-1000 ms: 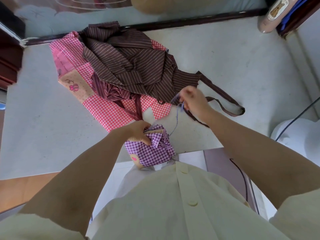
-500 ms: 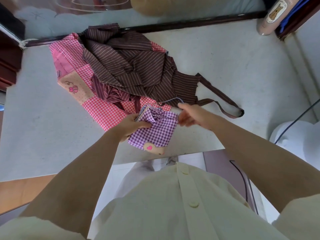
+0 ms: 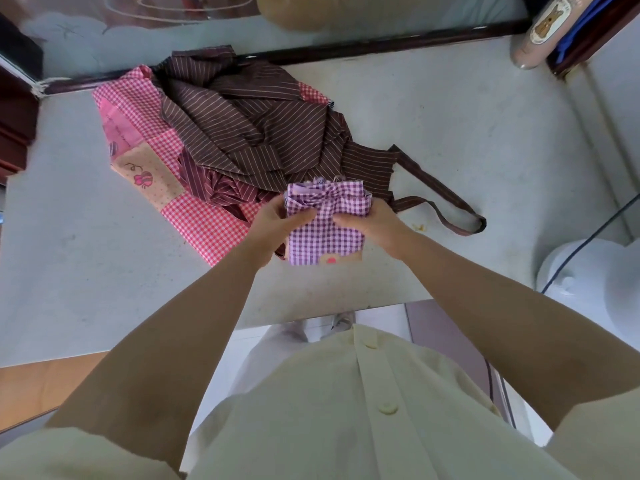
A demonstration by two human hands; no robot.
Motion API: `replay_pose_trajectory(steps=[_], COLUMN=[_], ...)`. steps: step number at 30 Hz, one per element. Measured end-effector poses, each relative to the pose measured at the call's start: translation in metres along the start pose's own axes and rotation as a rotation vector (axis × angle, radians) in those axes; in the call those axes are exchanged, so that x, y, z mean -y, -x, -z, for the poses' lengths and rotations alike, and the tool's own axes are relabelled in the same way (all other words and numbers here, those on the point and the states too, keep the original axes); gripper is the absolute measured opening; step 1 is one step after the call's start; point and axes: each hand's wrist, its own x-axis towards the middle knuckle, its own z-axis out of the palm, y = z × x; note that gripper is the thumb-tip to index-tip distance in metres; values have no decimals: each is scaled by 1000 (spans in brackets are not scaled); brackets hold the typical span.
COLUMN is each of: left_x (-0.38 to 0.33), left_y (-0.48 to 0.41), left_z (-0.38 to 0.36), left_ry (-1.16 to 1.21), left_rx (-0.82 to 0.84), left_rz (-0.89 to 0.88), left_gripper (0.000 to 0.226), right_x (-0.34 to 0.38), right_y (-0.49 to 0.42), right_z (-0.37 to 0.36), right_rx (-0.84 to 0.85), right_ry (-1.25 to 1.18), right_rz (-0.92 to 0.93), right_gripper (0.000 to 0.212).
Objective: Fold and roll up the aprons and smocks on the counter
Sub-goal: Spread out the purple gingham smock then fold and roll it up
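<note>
Both hands on one bundle: small folded purple-and-white gingham cloth bundle (image 3: 325, 230), near-centre of the pale grey stone counter (image 3: 467, 140). Can't tell if it rests on the surface or sits just above it.

Left hand (image 3: 273, 225) grips the bundle's left edge, thumb across the front face. Right hand (image 3: 375, 225) grips the right edge, thumb likewise on top. Fingers of both curl behind the cloth.

Bundle has gathered folds bunched along its far edge and a tan patch with a pink spot at the near edge.

Just beyond it: crumpled brown pinstriped apron (image 3: 256, 133), one loop strap trailing right across the counter. Under that, spread flat to the left, a pink-and-white gingham apron (image 3: 207, 223) with a tan pocket showing a bug motif.

Far right corner: pinkish cylindrical container with a bear label (image 3: 536, 32).
</note>
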Motion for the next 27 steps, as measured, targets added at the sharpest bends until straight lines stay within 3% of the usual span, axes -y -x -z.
replay_pose_trajectory(steps=[4,6,10,16,19,21,27], left_x=[-20,-17,23,56,71,79,87], left_y=[-13,-17,-16,-3,3,6,2], left_z=[-2,-3,1,1,4,2,-1], left_ry=[-219,-379,-674,-818,-870,-865,-755], left_rx=[-178,-217,-211,-157,-96,-91,-92], left_rz=[-414,-500,-453,-602,-560,-519,-398], left_gripper=[29,24,15,21,35,30,30], right_x=[22,19,-26,-53,-66,-76,-88], right_y=[-10,-14,-11,11,10,8,9], right_z=[10,11,5,-5,-4,-5,-9], right_rx=[-245,-319,-248,-196,-103,-92,-200], right_ry=[155,327,541,525,636,671,783], right_rz=[371,482,442,482,485,481,475], right_gripper=[34,33,23,16,30,41,56])
